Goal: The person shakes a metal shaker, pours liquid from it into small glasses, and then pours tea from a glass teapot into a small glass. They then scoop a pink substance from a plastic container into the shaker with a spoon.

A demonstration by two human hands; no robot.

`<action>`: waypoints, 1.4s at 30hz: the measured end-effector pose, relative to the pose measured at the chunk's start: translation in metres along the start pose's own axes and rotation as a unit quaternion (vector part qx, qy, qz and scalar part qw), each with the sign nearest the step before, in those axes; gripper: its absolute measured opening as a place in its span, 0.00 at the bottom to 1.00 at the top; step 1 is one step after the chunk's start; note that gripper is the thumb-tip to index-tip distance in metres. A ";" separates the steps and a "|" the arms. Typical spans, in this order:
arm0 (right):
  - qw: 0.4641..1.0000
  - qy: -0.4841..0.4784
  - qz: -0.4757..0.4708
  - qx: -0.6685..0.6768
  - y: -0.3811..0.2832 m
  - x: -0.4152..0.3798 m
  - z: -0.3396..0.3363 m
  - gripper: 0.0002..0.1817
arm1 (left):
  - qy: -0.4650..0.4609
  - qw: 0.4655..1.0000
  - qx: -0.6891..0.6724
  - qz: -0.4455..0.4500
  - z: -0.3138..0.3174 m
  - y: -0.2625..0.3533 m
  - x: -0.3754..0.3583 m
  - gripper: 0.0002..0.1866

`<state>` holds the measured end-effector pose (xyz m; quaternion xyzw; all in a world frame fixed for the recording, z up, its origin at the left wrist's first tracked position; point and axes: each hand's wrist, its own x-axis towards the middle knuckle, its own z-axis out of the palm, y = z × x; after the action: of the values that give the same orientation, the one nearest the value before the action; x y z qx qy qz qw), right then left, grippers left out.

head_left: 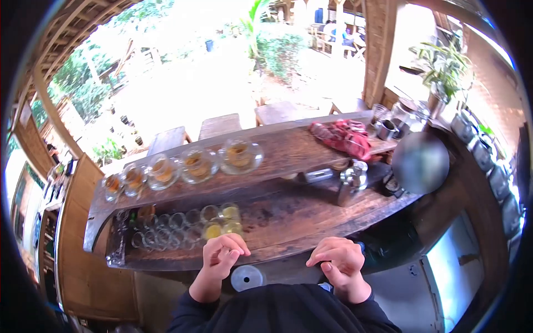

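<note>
both empty, fingers loosely curled: my left hand (223,256) is near upright glasses (213,230), mouths up, rows running lengthwise along the wooden counter (283,219); my right hand (340,261) is well apart.

1 head-worn cam, fwd & down, nr wooden counter (283,147).

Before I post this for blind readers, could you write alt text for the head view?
A person's left hand and right hand, apparently empty, hover by the near edge of a wooden counter. Five glass cups with amber contents line its upper level, left of a red cloth; glasses cluster below.
</note>
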<state>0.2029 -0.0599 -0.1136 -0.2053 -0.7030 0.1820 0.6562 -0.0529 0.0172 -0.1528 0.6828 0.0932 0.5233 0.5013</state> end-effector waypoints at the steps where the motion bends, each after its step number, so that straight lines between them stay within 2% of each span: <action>1: 1.000 0.007 0.003 -0.010 -0.001 -0.004 -0.024 0.06 | 0.003 1.000 -0.030 0.003 0.025 -0.013 0.011 0.04; 4: 0.999 0.020 -0.003 -0.041 -0.005 -0.015 -0.105 0.05 | -0.015 0.997 -0.080 0.002 0.105 -0.049 0.052 0.03; 6: 0.998 0.034 0.015 -0.041 -0.008 -0.023 -0.161 0.08 | -0.065 0.992 -0.110 0.010 0.156 -0.074 0.082 0.03; 11: 0.991 0.075 0.039 -0.103 -0.015 -0.044 -0.281 0.08 | -0.143 0.976 -0.154 0.058 0.265 -0.133 0.146 0.03; 16: 0.976 0.093 0.018 -0.195 -0.038 -0.040 -0.374 0.07 | -0.185 0.961 -0.202 0.041 0.339 -0.165 0.192 0.04; 19: 0.956 0.173 0.029 -0.235 -0.044 -0.028 -0.428 0.08 | -0.195 0.956 -0.218 0.017 0.372 -0.183 0.212 0.04; 21: 0.928 0.233 0.055 -0.286 -0.033 -0.009 -0.471 0.06 | -0.192 0.953 -0.235 -0.008 0.387 -0.196 0.219 0.05; 22: 0.933 0.226 0.082 -0.266 -0.029 0.011 -0.493 0.05 | -0.198 0.951 -0.237 -0.004 0.395 -0.201 0.221 0.05; 24: 0.922 0.189 0.099 -0.323 0.007 0.049 -0.564 0.07 | -0.186 0.933 -0.301 -0.059 0.407 -0.210 0.227 0.05; 25: 0.901 0.219 0.157 -0.341 0.024 0.068 -0.592 0.10 | -0.191 0.930 -0.307 -0.059 0.411 -0.212 0.231 0.06; 26: 0.864 0.223 0.145 -0.427 0.048 0.084 -0.628 0.13 | -0.193 0.931 -0.305 -0.058 0.414 -0.214 0.234 0.06; 27: 0.850 0.229 0.183 -0.438 0.066 0.103 -0.660 0.19 | -0.193 0.934 -0.295 -0.054 0.416 -0.216 0.238 0.06; 29: 0.762 0.256 0.285 -0.523 0.103 0.129 -0.722 0.27 | -0.179 0.943 -0.274 -0.061 0.420 -0.219 0.244 0.07; 31: 0.690 0.225 0.308 -0.615 0.142 0.134 -0.793 0.32 | -0.151 0.958 -0.235 -0.070 0.422 -0.226 0.250 0.07; 34: 0.714 0.235 0.358 -0.554 0.153 0.144 -0.815 0.31 | -0.107 0.974 -0.184 -0.083 0.427 -0.227 0.261 0.09; 35: 0.732 0.255 0.438 -0.455 0.152 0.148 -0.818 0.32 | -0.113 0.970 -0.196 -0.091 0.427 -0.228 0.264 0.12; 37: 0.731 0.275 0.448 -0.435 0.157 0.148 -0.821 0.33 | -0.108 0.967 -0.207 -0.100 0.432 -0.230 0.267 0.14; 40: 0.728 0.315 0.443 -0.418 0.176 0.145 -0.839 0.35 | -0.133 0.962 -0.233 -0.050 0.434 -0.232 0.274 0.19; 42: 0.736 0.316 0.391 -0.452 0.200 0.135 -0.861 0.37 | -0.197 0.941 -0.273 -0.034 0.431 -0.231 0.276 0.21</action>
<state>1.0637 0.1697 -0.0424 -0.7805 -0.3120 0.0081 0.5417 0.5073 0.0547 -0.1403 0.6051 -0.1308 0.3666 0.6945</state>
